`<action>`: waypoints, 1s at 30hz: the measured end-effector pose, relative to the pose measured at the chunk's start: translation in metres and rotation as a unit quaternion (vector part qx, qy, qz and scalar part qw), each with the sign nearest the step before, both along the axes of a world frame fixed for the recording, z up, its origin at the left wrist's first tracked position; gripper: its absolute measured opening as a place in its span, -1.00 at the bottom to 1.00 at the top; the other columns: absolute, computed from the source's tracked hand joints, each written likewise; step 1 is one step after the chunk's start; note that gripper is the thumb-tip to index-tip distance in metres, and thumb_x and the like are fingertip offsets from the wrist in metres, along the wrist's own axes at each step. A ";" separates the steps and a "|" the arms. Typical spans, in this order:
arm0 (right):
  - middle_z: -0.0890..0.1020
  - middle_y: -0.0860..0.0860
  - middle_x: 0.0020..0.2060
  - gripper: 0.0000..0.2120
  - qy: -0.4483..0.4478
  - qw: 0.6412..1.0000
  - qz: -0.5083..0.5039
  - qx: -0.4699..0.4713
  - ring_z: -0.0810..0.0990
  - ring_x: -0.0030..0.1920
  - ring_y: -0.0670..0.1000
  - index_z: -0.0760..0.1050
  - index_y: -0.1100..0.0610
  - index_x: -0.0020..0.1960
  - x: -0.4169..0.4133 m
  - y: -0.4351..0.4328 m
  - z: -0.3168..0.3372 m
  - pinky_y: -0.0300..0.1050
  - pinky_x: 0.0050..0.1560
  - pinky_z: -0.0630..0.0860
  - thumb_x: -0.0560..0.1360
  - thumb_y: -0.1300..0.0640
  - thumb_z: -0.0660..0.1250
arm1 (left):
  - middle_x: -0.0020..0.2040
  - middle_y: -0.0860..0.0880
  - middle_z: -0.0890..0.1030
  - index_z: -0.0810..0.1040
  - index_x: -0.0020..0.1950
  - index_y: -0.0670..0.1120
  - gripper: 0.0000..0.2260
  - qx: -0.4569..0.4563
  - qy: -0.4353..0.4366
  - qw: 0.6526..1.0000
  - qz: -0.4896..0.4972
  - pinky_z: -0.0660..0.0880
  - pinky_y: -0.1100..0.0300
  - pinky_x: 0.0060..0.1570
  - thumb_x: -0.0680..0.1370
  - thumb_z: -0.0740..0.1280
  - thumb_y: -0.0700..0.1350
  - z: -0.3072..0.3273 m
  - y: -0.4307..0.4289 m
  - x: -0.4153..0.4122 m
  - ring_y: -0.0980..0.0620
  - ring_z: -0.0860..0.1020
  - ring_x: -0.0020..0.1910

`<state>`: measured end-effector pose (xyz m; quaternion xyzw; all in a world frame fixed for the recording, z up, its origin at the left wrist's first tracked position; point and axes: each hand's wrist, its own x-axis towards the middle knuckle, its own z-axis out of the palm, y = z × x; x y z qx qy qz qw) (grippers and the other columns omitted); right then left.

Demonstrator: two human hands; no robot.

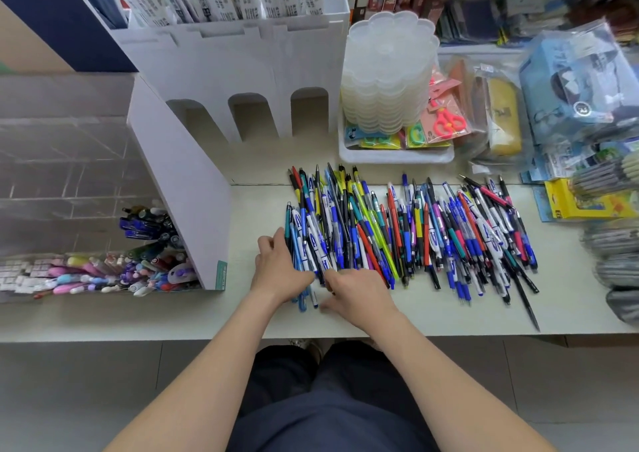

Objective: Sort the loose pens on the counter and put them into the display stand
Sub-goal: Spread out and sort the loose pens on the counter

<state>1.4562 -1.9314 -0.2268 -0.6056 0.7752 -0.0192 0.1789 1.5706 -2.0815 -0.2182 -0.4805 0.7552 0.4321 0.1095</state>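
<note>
The loose pens (408, 230) lie in a wide, dense pile on the pale counter (207, 317). Most of them run near-to-far, side by side, in blue, black, red, yellow, teal and white. Both hands are at the left end of this pile, on its near edge.

The left hand (280, 268) is at the pile's outer left rim. Its fingers are curled over a small bunch of blue and white pens, whose tips stick out from under the palm on the near side. The right hand (356, 292) sits just to the right, almost touching the left. Its fingertips are bent down into the near ends of the pens and its thumb is spread out to the left. Whether it actually pinches a pen cannot be told, as the back of the hand hides the fingers.

Left of the hands, apart from the pile, stands the display stand (179, 189), with a white side panel and clear tiered compartments. Its nearest rows already hold pens in pastel and dark colours.

Beyond the pile, a white tray (397, 158) holds a stack of clear scalloped containers (390, 71), with a pink scissors pack (447, 121) beside them. A yellow box (581, 199) lies at the far right.
</note>
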 end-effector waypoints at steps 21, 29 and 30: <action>0.47 0.19 0.30 -0.39 0.064 0.967 -0.242 -0.044 0.48 0.22 0.17 0.26 0.20 0.58 -0.036 -0.078 0.001 0.06 0.22 0.53 0.65 -0.06 0.34 | 0.31 -0.12 0.44 0.36 0.46 -0.20 -0.33 -0.021 0.009 0.997 0.080 0.47 0.12 0.22 0.46 0.61 -0.14 -0.004 -0.030 -0.018 -0.04 0.47 0.23; 0.52 0.14 0.21 -0.54 0.068 0.947 -0.291 -0.116 0.48 0.17 0.15 0.48 0.12 0.42 -0.037 -0.044 0.008 0.07 0.12 0.52 0.59 -0.05 0.41 | 0.39 -0.28 0.37 0.32 0.44 -0.28 -0.36 0.031 -0.071 0.987 0.141 0.50 -0.10 0.32 0.55 0.47 0.08 -0.004 -0.021 -0.054 -0.30 0.42 0.36; 0.52 0.13 0.18 -0.56 0.065 0.939 -0.315 -0.118 0.47 0.13 0.14 0.49 0.12 0.39 -0.035 -0.039 0.009 0.06 0.07 0.52 0.59 -0.07 0.40 | 0.40 -0.27 0.33 0.30 0.45 -0.27 -0.32 0.039 -0.071 0.986 0.149 0.52 -0.12 0.32 0.54 0.50 0.10 -0.002 -0.017 -0.057 -0.30 0.44 0.34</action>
